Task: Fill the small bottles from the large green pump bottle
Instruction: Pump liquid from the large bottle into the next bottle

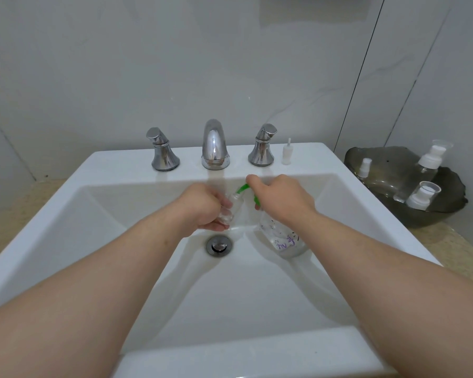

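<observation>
Over the white sink basin (126, 214), my left hand (202, 208) grips a small clear bottle (231, 208), tilted with its mouth up toward the green nozzle. My right hand (281, 199) is curled over the green pump head (242, 189) of the large clear pump bottle (281, 236), which has purple writing and leans in the basin. The nozzle tip sits at the small bottle's mouth. Much of the pump head is hidden under my right hand.
A chrome spout (215, 144) and two handles (163, 152) (262, 147) stand behind the basin, with a small white pump insert (286, 152) beside the right handle. The drain (219, 245) lies below my hands. A dark bowl (393, 170) at right holds three small bottles with white caps.
</observation>
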Motion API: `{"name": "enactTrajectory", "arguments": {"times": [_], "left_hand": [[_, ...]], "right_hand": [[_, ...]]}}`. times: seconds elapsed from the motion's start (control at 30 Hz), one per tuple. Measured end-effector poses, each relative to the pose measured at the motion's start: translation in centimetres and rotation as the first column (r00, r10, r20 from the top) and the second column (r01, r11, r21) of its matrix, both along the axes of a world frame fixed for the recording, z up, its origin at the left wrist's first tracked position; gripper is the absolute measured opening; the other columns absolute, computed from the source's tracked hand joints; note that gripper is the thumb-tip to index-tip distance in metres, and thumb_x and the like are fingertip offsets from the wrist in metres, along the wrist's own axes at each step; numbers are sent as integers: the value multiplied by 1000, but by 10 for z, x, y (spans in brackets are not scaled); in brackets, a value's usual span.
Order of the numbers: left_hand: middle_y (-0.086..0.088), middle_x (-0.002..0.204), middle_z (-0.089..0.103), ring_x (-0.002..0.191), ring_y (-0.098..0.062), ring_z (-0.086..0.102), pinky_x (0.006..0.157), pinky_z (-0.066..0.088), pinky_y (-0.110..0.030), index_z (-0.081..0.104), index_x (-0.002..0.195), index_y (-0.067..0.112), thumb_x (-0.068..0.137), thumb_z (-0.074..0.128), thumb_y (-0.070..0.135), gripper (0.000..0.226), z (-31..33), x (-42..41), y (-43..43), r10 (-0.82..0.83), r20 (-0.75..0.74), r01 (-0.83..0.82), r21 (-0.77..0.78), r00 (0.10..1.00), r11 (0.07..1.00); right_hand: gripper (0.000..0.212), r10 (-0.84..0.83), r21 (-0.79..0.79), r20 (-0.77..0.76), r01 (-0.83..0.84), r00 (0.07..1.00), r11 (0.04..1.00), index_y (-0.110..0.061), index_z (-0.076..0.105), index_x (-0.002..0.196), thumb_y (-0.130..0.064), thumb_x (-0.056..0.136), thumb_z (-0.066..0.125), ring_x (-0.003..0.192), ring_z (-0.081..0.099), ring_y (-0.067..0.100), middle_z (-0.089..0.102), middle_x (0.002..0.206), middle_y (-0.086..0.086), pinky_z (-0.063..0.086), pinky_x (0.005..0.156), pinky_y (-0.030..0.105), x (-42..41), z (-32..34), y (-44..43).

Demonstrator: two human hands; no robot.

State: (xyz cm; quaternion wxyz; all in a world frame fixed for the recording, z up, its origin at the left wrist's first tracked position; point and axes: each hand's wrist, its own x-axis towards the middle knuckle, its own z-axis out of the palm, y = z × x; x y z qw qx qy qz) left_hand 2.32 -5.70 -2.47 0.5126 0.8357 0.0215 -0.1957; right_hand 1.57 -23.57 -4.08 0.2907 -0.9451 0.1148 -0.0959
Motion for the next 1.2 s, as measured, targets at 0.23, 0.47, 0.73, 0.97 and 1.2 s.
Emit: {"name": "enactTrajectory", "arguments": {"times": [0.23, 0.47, 0.73, 0.97, 1.2], "left_hand": [[-16, 86, 71, 74, -30, 71, 69, 64, -32, 65, 88, 7, 95, 52, -14, 26, 0, -2, -1, -20, -2, 20, 5, 1000, 1000], [-15, 87, 67, 73, -29, 68, 77, 63, -37, 65, 88, 6, 93, 47, -17, 29, 1, -4, 0, -38, -2, 38, 11, 999, 999], [-14, 88, 71, 72, -29, 72, 75, 65, -36, 66, 92, 7, 96, 53, -11, 22, -2, 2, 1, -20, 1, 20, 3, 1000, 1000], [-15, 87, 70, 76, -31, 71, 75, 64, -34, 65, 91, 8, 97, 54, -11, 22, -3, 2, 0, -10, 15, 10, 1, 1000, 1000], [-14, 81, 70, 71, -29, 70, 74, 64, -35, 65, 90, 8, 94, 60, -12, 20, -4, 2, 0, -20, 9, 20, -9, 1000, 1000]], "right_hand": [[62, 32, 28, -5, -31, 999, 999, -18, 73, 70, -64, 74, 33, 75, 66, 20, 74, 72, -11, 53, 79, 33, -4, 3, -1], [57, 45, 10, 11, -45, 999, 999, -16, 72, 71, -60, 75, 37, 69, 65, 21, 71, 70, -5, 49, 68, 30, -4, 4, 1], [77, 44, -18, 7, -44, 999, 999, -18, 71, 72, -82, 81, 29, 76, 64, 19, 71, 76, -5, 47, 70, 33, -3, 0, -2], [70, 26, 23, 12, -27, 1000, 999, -16, 73, 69, -74, 83, 37, 73, 65, 19, 71, 68, -7, 47, 70, 32, -5, 4, 0], [56, 21, 62, -4, -21, 1000, 998, -16, 74, 70, -59, 83, 40, 70, 63, 17, 69, 64, -11, 43, 67, 31, -5, 6, -1]]}}
